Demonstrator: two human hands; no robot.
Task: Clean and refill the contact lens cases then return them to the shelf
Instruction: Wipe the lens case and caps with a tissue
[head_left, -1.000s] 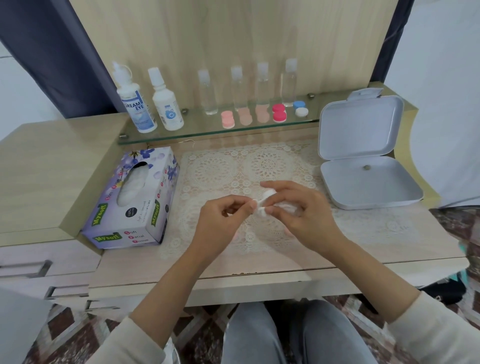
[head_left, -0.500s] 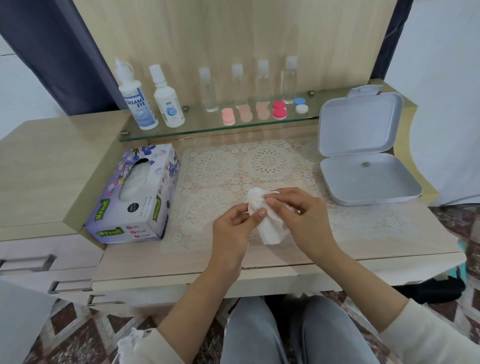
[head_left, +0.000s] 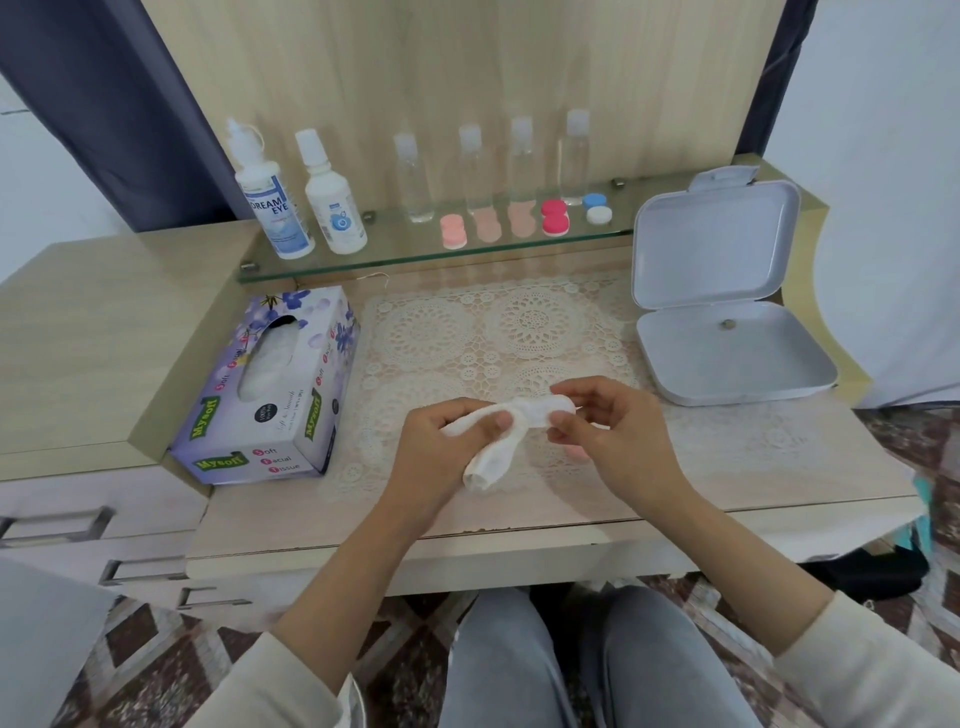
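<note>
Tissue box (head_left: 270, 384) on bench, left: green "Mysoft" tags on front face, side & top edge; front also reads "Soft Facial Tissue" w/ red initial letters. Black round sticker on box top, print too small to read. Tall bottle (head_left: 270, 202) on glass shelf: blue "DREAM EYE". Bottle beside it (head_left: 335, 205): blue label, text unreadable.

Both forearms angled in over the desk edge, sleeves pushed back. Left hand (head_left: 441, 441) and right hand (head_left: 608, 426) close together — fingers curled, each pinching one end of a tissue (head_left: 511, 421) — knuckles up.
</note>
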